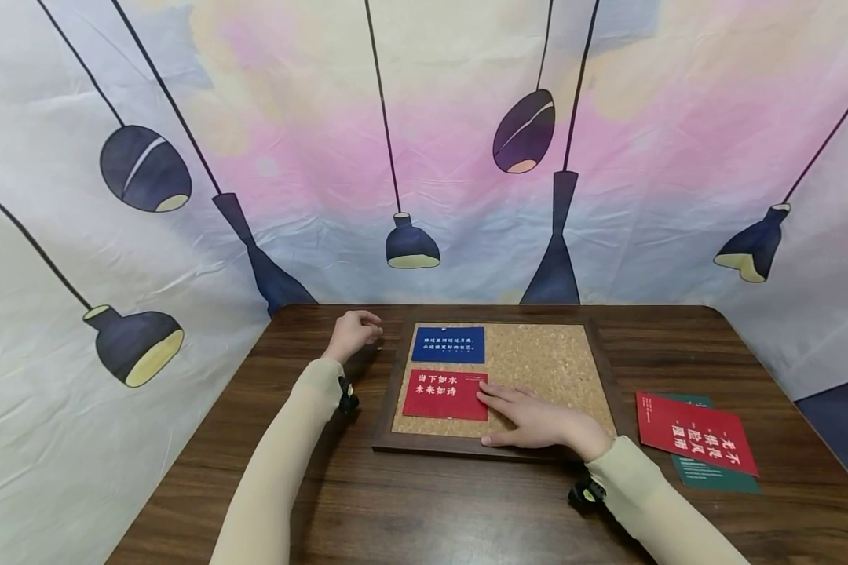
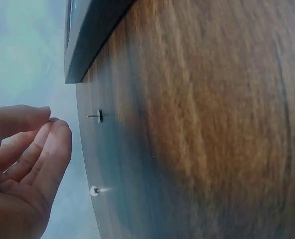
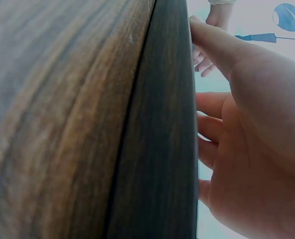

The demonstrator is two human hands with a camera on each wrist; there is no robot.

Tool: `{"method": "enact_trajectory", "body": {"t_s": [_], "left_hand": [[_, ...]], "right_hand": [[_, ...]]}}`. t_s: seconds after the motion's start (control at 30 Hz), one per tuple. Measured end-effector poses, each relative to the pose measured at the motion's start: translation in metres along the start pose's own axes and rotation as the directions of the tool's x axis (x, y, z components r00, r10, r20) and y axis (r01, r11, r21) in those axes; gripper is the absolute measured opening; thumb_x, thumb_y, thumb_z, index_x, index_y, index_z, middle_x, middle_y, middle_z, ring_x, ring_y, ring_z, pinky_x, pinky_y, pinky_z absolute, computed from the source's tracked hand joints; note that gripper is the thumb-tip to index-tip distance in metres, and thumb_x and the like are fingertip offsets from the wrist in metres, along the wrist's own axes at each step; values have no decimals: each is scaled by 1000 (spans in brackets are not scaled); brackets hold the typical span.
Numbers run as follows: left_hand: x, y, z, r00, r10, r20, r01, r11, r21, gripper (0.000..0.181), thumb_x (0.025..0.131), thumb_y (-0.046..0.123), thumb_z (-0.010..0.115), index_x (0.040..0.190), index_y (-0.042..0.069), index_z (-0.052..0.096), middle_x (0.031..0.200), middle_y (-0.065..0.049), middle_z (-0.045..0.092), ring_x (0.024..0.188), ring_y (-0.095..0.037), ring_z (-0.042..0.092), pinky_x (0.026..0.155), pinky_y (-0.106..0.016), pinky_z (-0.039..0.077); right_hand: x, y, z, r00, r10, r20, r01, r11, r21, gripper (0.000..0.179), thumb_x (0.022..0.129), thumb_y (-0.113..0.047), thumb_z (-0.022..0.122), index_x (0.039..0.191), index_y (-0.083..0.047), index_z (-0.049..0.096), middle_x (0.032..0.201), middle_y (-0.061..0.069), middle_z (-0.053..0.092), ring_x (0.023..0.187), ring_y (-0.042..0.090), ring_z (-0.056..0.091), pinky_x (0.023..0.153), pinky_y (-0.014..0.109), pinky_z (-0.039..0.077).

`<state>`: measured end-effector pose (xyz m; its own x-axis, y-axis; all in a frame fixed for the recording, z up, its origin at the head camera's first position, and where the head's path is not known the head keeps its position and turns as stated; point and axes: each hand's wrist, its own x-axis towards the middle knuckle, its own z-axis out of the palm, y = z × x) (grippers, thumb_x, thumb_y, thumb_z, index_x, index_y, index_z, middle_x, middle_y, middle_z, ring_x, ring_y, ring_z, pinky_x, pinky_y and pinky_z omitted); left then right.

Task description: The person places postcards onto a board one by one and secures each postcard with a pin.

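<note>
My left hand (image 1: 352, 335) is held over the table left of the corkboard's frame. In the left wrist view its thumb and fingers pinch a thumbtack (image 2: 53, 119), of which only a small metal edge shows. Two more thumbtacks lie on the table nearby, one (image 2: 98, 116) with its pin sticking out sideways, the other (image 2: 94, 190) lower down. With fingers spread, my right hand (image 1: 537, 416) rests on the corkboard (image 1: 537, 353). Its fingertips touch the right edge of a red card (image 1: 445, 404), and its thumb lies at the lower frame. Above that card is a blue card (image 1: 448, 355).
Right of the board, another red card (image 1: 692, 416) overlaps a green card (image 1: 721, 475) on the dark wooden table (image 1: 424, 502). The board's raised wooden frame (image 1: 389, 392) borders the cork. A cloth printed with lamps (image 1: 424, 141) hangs behind the table.
</note>
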<state>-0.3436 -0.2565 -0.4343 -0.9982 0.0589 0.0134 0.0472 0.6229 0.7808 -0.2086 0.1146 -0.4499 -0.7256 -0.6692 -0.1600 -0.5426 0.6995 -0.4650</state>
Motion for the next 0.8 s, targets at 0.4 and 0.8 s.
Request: {"method": "enact_trajectory", "body": {"t_s": [0.4, 0.8], "left_hand": [[-1, -1, 0, 1000, 2, 5, -2, 1000, 1, 23, 99, 5, 63, 118, -5, 71, 109, -20, 71, 99, -32, 71, 88, -43, 57], [-1, -3, 2, 999, -20, -47, 17, 997, -71, 14, 96, 7, 68, 106, -3, 71, 101, -17, 72, 96, -30, 71, 84, -37, 58]], "right_hand": [[-1, -2, -2, 1000, 3, 0, -3, 1000, 5, 84, 93, -59, 62, 157, -11, 37, 165, 9, 27, 149, 34, 27, 119, 58, 17], [-1, -2, -1, 1000, 2, 2, -2, 1000, 9, 84, 93, -58, 63, 157, -12, 37, 165, 8, 27, 149, 35, 27, 120, 58, 16]]}}
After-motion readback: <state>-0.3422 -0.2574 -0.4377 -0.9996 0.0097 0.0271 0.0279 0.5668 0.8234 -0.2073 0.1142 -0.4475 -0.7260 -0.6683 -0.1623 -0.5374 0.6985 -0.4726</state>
